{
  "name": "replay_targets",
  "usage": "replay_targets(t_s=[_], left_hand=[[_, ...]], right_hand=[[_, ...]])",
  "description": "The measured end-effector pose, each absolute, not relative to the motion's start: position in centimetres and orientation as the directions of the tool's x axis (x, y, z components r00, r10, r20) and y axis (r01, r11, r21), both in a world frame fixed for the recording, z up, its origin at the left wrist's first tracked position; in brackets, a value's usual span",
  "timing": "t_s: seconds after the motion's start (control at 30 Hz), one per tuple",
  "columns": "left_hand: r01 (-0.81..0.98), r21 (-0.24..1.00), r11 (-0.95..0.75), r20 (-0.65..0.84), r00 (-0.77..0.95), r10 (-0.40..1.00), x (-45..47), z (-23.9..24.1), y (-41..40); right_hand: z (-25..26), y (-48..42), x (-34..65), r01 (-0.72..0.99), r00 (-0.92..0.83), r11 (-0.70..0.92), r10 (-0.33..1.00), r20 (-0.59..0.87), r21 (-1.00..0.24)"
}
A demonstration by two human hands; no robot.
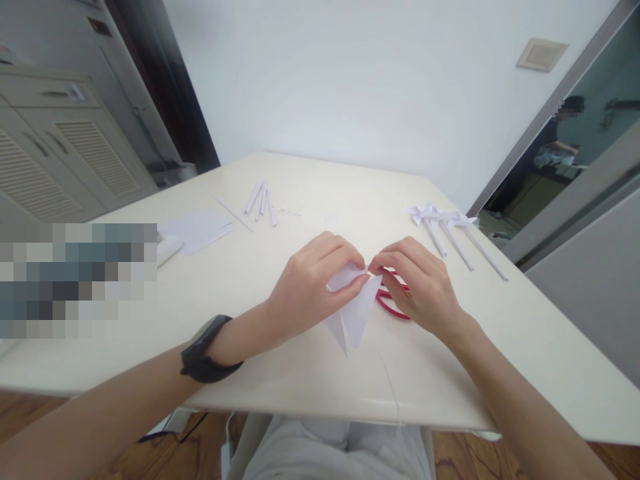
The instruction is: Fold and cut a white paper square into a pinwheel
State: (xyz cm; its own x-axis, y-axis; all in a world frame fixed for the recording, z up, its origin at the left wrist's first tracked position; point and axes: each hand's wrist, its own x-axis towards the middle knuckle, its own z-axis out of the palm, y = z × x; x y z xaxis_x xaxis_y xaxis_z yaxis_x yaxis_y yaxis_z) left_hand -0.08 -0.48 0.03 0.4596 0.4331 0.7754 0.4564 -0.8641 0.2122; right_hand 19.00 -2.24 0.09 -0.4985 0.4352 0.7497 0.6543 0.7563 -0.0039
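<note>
A white sheet of paper (356, 308), cut and folded into pointed flaps, is held just above the cream table (280, 373) in front of me. My left hand (313, 283) grips its upper left part, thumb and fingers pinched on a flap. My right hand (420, 283) pinches the paper's top corner, fingertips meeting those of the left hand. Red-handled scissors (393, 305) lie on the table under my right hand, mostly hidden by it.
Finished white paper pinwheels on rolled sticks (450, 230) lie at the right. Several rolled paper sticks (261, 199) and a thin strip lie at the back centre. Flat white sheets (197, 230) rest at the left, beside a blurred-out patch. A cabinet stands far left.
</note>
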Motion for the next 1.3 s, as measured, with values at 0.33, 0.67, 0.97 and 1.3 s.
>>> replay_targets(t_s=[0.33, 0.67, 0.97, 1.3], left_hand=[[0.432, 0.203, -0.879, 0.785, 0.464, 0.410, -0.16, -0.02, -0.31], [0.422, 0.202, -0.884, 0.780, 0.477, 0.406, -0.19, -0.04, -0.26], [0.439, 0.205, -0.875, 0.792, 0.452, 0.411, -0.12, -0.13, -0.25], [0.397, 0.310, -0.864, 0.788, 0.401, 0.467, -0.13, 0.33, -0.83]], right_hand=[[0.18, -2.16, 18.90, 0.660, -0.503, 0.750, 0.404, 0.764, 0.038], [0.22, -2.28, 18.96, 0.657, -0.512, 0.754, 0.417, 0.751, 0.030], [0.12, -2.24, 18.82, 0.640, -0.518, 0.768, 0.415, 0.748, 0.016], [0.30, -2.74, 18.16, 0.566, -0.372, 0.777, 0.537, 0.757, -0.274]])
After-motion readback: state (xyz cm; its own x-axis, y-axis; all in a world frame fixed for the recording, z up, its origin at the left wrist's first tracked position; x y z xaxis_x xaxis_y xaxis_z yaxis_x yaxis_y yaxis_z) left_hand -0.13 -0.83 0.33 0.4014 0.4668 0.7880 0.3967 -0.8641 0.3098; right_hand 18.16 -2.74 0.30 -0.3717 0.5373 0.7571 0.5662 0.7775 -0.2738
